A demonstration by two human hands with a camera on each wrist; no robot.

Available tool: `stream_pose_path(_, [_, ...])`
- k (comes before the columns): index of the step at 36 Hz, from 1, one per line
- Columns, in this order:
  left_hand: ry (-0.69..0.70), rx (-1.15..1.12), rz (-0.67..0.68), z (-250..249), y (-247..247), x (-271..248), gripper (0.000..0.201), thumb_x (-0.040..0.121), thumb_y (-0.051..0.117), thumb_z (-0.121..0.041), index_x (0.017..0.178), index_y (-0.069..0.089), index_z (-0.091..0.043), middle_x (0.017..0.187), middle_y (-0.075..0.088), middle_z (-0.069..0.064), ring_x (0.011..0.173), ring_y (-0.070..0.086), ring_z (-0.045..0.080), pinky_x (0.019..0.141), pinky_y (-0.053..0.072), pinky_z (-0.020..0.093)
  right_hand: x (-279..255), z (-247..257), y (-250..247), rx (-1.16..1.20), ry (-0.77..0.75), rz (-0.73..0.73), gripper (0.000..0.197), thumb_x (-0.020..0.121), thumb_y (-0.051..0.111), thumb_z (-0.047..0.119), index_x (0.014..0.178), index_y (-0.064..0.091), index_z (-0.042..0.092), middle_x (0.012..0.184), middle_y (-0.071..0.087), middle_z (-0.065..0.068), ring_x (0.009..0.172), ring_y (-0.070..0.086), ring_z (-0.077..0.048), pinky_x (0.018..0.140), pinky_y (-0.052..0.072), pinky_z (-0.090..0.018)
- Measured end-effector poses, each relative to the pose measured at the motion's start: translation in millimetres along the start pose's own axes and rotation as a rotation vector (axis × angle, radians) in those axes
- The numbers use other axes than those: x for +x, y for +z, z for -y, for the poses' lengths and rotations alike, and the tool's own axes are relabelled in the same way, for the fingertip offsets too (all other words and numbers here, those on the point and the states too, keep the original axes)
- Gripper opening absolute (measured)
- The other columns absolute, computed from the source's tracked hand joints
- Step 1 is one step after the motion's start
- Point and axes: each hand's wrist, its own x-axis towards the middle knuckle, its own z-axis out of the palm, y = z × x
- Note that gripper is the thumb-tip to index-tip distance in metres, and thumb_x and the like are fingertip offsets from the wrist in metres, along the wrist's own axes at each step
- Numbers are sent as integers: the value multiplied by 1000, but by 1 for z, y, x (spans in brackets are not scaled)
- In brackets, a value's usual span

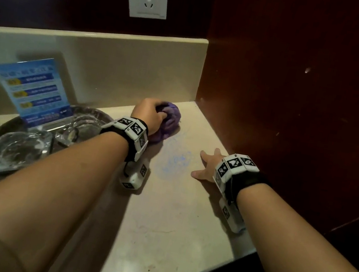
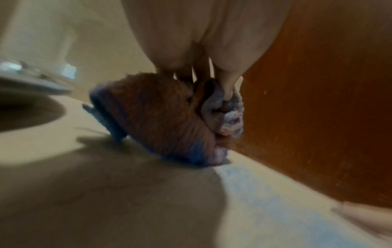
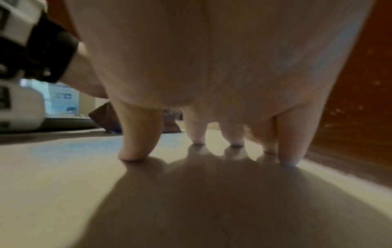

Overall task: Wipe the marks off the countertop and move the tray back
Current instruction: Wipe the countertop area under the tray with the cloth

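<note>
My left hand (image 1: 148, 112) is curled round a bunched purple cloth (image 1: 169, 120), pressing it down on the table (image 1: 179, 219) close to the back corner where the cream backsplash meets the dark wood wall. My right hand (image 1: 207, 166) holds nothing; its fingers are spread and straight, tips planted on the table near the wall. The blue marks (image 1: 175, 161) lie between my two hands: from the cloth they sit at about five o'clock, toward me and a little right, and from my right hand at about nine o'clock, just beside the thumb. The smear looks longer front to back than across, so I judge the next stroke should pull the cloth back toward me along that line. My left hand has the cloth, so the wiping falls to it. The round metal tray (image 1: 93, 113), carrying glass dishes and a blue card, waits at nine o'clock from my left hand, not yet moved back.
</note>
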Motion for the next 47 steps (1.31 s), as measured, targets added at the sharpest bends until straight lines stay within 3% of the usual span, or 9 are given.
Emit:
stream_pose_path(3, [63, 162, 86, 6, 9, 7, 34, 89, 55, -13, 121, 64, -17, 127, 63, 10, 117, 58, 28, 92, 41, 25, 3, -1, 2, 3, 0, -2, 85, 85, 41, 69, 152, 5, 32, 161, -3, -13, 145, 19, -39, 111, 27, -52])
stream_pose_path(6, [48, 300, 219, 8, 14, 15, 35, 94, 48, -17, 128, 58, -17, 151, 37, 10, 132, 45, 28, 102, 36, 27, 4, -2, 3, 12, 2, 3, 85, 85, 41, 69, 153, 3, 32, 161, -4, -13, 145, 16, -40, 112, 24, -52])
stream_pose_path(11, [-5, 431, 464, 4, 23, 18, 44, 100, 34, -29, 139, 41, -11, 147, 35, 17, 131, 42, 32, 108, 31, 35, 6, -2, 6, 22, -4, -7, 86, 83, 42, 71, 151, 5, 35, 161, -3, -12, 143, 16, -44, 110, 27, -54])
stream_pose_path(15, [3, 505, 543, 0, 29, 20, 49, 98, 32, -40, 144, 30, -22, 149, 28, 14, 130, 40, 37, 110, 32, 42, 5, -2, 5, 25, -3, 3, 86, 83, 42, 70, 152, 4, 35, 161, -4, -11, 144, 14, -44, 111, 25, -53])
stream_pose_path(19, [25, 563, 597, -2, 32, 19, 47, 100, 30, -39, 147, 25, -33, 160, 9, 5, 145, 20, 33, 118, 15, 39, 1, -1, 3, 23, -1, 10, 85, 85, 42, 69, 152, 2, 35, 161, -6, -11, 145, 12, -42, 112, 22, -53])
stream_pose_path(31, [99, 486, 664, -19, 29, -22, 39, 97, 42, -28, 135, 49, -34, 153, 34, -4, 136, 39, 21, 109, 29, 28, -2, -4, 7, 1, -19, -25, 85, 86, 38, 70, 152, 2, 33, 161, -6, -12, 147, 11, -38, 114, 20, -50])
stream_pose_path(34, [96, 464, 680, -26, 26, -40, 37, 97, 43, -27, 132, 53, -34, 152, 35, -7, 136, 38, 18, 110, 26, 26, -6, -7, 11, 8, -28, -38, 85, 84, 36, 72, 152, 2, 34, 162, -5, -10, 147, 9, -38, 116, 17, -50])
stream_pose_path(41, [69, 405, 703, -29, 22, -73, 36, 95, 46, -25, 129, 56, -31, 151, 37, -10, 135, 39, 17, 112, 24, 26, -22, -14, 18, -25, -55, -42, 86, 84, 40, 71, 152, 8, 30, 162, 0, -10, 146, 18, -36, 114, 22, -49])
stream_pose_path(47, [42, 389, 692, -33, 20, -98, 35, 94, 47, -26, 127, 58, -34, 148, 42, -10, 129, 44, 19, 108, 29, 27, -34, -18, 29, -24, -64, -54, 86, 82, 41, 72, 151, 11, 31, 162, 3, -9, 144, 23, -37, 112, 27, -50])
